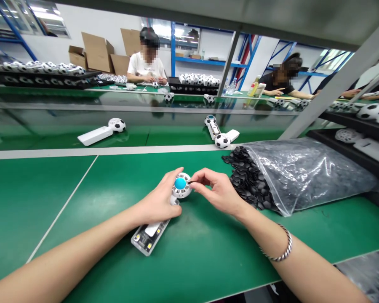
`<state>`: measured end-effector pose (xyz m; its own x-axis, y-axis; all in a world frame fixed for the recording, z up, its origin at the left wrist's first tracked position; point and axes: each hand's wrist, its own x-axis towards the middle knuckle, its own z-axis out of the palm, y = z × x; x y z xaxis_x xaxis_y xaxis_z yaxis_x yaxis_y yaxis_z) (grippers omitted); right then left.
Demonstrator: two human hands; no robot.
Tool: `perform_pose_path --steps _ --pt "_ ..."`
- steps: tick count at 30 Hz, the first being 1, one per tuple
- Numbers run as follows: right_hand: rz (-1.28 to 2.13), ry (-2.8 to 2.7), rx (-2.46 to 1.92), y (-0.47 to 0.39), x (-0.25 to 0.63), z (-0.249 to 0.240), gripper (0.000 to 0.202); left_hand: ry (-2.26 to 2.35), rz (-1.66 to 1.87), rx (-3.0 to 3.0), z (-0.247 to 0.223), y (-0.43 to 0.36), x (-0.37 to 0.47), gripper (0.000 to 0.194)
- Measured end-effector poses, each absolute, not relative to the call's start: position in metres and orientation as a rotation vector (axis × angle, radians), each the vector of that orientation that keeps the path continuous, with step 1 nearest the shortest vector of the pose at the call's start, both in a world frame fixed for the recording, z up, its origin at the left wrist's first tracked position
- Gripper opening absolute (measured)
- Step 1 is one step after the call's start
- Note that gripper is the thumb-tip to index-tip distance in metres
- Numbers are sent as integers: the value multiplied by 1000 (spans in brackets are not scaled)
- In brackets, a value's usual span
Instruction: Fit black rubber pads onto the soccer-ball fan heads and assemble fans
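My left hand [160, 201] is wrapped around a handheld fan [145, 243], holding it low over the green table [91, 202]. The fan has a round white slotted head with a blue centre, and a handle whose circuit board shows under a clear shell. Between the thumb and fingertips of my right hand [219, 191] is a small black plastic piece [190, 182], mostly hidden, at the right rim of the fan's head. To the right, many loose black pieces [251, 179] spill from a clear plastic bag [316, 172].
Beyond the white strip lie a white fan with a football-patterned head [116, 125] and two more football-patterned units [222, 140]. Black trays [360, 153] stand at the right, near a slanted metal post [328, 84]. Across the line, people [147, 63] sit working.
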<state>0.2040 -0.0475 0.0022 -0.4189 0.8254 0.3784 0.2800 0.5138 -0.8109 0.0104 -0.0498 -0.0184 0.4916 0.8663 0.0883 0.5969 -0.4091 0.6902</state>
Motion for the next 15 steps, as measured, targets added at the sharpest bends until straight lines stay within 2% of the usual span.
perform_pose_path --steps 7,15 --pt "599 -2143 -866 -45 201 -4 5 1224 638 2156 -13 -33 2 77" --pt "522 -2133 -884 -40 194 -16 3 1265 545 2115 -1 -27 -5 78"
